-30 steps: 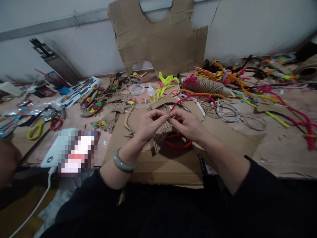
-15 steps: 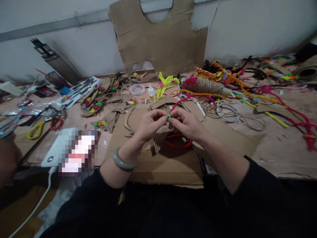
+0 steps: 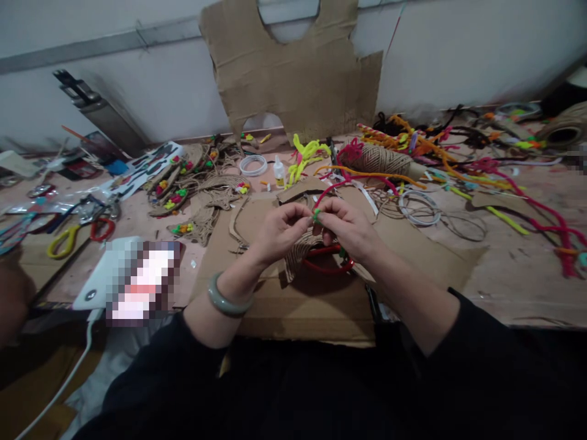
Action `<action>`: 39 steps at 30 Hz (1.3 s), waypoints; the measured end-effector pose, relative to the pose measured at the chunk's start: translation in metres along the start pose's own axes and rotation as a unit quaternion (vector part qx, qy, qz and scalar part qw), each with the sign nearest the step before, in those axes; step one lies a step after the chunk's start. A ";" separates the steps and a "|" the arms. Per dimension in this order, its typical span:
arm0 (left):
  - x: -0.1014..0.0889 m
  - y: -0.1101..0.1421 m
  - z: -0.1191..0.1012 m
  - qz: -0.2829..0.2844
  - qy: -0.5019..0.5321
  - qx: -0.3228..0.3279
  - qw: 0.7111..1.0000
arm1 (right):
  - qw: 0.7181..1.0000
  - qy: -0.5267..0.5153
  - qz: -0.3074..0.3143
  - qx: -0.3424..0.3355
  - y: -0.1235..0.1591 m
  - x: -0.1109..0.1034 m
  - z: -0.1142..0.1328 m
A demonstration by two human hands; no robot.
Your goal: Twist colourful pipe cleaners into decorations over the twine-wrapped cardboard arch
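Both hands meet over the cardboard, fingertips pinched. My right hand (image 3: 347, 227) grips a small piece of green cord (image 3: 316, 214), looped or knotted at its fingertips. My left hand (image 3: 285, 229), below a bangle on the wrist, pinches close against the same piece; the exact hold is too small to see. Beneath the hands lies a coiled jute rope piece (image 3: 298, 256), partly covered by them. Red-handled scissors or pliers (image 3: 321, 264) rest beside it, half hidden. A pink-red cord arches just behind the fingers.
A cardboard sheet (image 3: 284, 305) lies under the work. Rope pieces with coloured knots (image 3: 174, 189), a glue bottle (image 3: 279, 172) and a twine spool (image 3: 380, 160) stand behind. Bright cords (image 3: 541, 201) spread right. A phone (image 3: 144, 281), power bank (image 3: 103, 275) and another person's hand (image 3: 16, 299) are left.
The green piece shows more, now a loop at my right fingertips. My left fingertips have drawn slightly left of it. A bit of green shows below my right hand.
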State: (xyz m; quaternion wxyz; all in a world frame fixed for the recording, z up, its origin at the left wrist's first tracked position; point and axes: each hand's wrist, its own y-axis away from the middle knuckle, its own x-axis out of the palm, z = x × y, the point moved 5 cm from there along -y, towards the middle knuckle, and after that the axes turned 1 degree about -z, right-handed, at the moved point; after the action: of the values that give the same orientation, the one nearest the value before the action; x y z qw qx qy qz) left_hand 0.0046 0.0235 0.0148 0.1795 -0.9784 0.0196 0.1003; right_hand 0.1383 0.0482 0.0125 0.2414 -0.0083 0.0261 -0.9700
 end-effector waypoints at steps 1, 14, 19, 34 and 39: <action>0.000 0.000 0.000 0.000 -0.002 0.003 1.000 | 1.000 -0.005 0.005 0.002 0.000 0.000 0.001; -0.002 0.004 -0.007 -0.008 -0.071 0.077 0.994 | 0.996 -0.070 0.009 0.055 0.001 0.005 -0.002; 0.002 0.006 -0.017 0.009 -0.178 0.187 0.966 | 0.993 -0.067 0.017 0.099 0.000 0.005 -0.007; -0.003 0.005 -0.025 -0.049 -0.172 0.199 0.964 | 0.997 -0.054 0.039 0.036 -0.003 0.003 -0.005; -0.009 0.003 -0.021 -0.066 -0.176 0.157 0.970 | 0.996 -0.029 0.083 0.015 -0.004 0.002 -0.003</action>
State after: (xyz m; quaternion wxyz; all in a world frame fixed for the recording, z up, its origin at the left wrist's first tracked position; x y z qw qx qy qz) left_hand -0.0006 0.0131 0.0342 0.3376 -0.9042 -0.0609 0.2543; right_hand 0.1344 0.0503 0.0101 0.3222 -0.0305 0.0049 -0.9462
